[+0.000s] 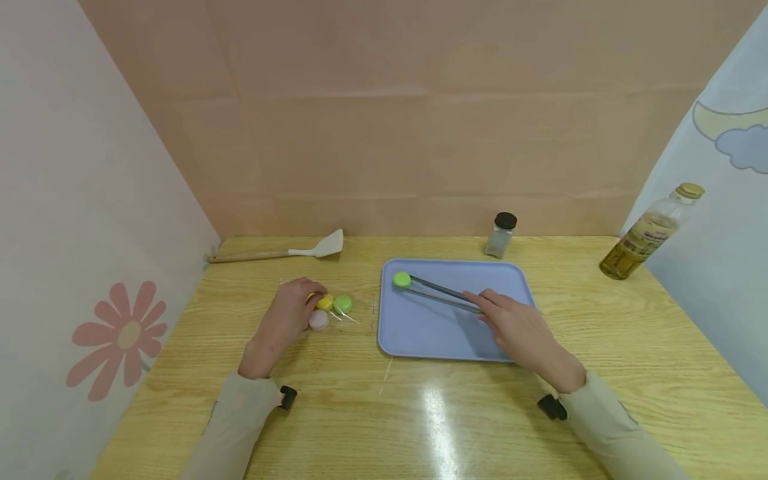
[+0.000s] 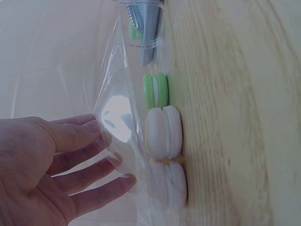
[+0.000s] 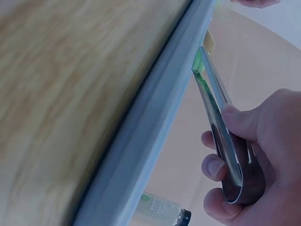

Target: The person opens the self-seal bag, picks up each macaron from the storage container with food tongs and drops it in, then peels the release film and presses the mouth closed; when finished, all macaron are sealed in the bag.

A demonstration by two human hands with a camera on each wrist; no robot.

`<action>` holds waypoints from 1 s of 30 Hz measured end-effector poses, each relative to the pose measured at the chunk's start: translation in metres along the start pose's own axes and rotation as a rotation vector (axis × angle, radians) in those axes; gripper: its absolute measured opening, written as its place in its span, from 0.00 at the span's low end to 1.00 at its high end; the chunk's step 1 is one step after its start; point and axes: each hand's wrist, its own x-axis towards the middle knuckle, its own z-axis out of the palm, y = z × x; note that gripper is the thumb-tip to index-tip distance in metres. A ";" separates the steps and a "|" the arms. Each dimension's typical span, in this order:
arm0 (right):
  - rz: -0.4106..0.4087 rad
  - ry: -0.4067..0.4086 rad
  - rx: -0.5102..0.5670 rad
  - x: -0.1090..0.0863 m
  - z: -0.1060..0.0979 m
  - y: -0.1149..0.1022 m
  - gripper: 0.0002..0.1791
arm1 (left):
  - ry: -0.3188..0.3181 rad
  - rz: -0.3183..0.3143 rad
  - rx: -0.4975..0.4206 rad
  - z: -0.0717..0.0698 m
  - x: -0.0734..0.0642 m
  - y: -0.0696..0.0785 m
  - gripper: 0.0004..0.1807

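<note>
My left hand (image 1: pixel 287 320) pinches the edge of a clear plastic bag (image 2: pixel 110 80) between thumb and fingers, left of the tray. Macarons lie inside or behind the film: a green macaron (image 1: pixel 343 305), a yellow macaron (image 1: pixel 326 302) and a pale pink macaron (image 1: pixel 319 321); the left wrist view shows two pale ones. My right hand (image 1: pixel 519 327) grips metal tongs (image 3: pixel 217 127), whose tips hold another green macaron (image 1: pixel 401 280) at the far left part of the blue tray (image 1: pixel 444 333). Whether that macaron touches the tray, I cannot tell.
A white spatula with a wooden handle (image 1: pixel 258 255) lies at the back left. Behind the tray stands a black-capped jar (image 1: pixel 499 237), and an oil bottle (image 1: pixel 642 237) is at the back right. Walls close off the back and both sides.
</note>
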 end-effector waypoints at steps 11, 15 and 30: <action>-0.076 0.018 -0.010 -0.010 -0.018 -0.014 0.27 | -0.003 0.000 0.004 0.000 0.000 0.000 0.07; -0.107 0.017 -0.002 -0.011 -0.020 -0.022 0.30 | 0.000 0.007 0.003 0.000 -0.001 -0.001 0.06; -0.196 -0.022 0.059 0.009 -0.009 -0.049 0.34 | 0.017 0.029 -0.013 -0.002 -0.001 0.001 0.07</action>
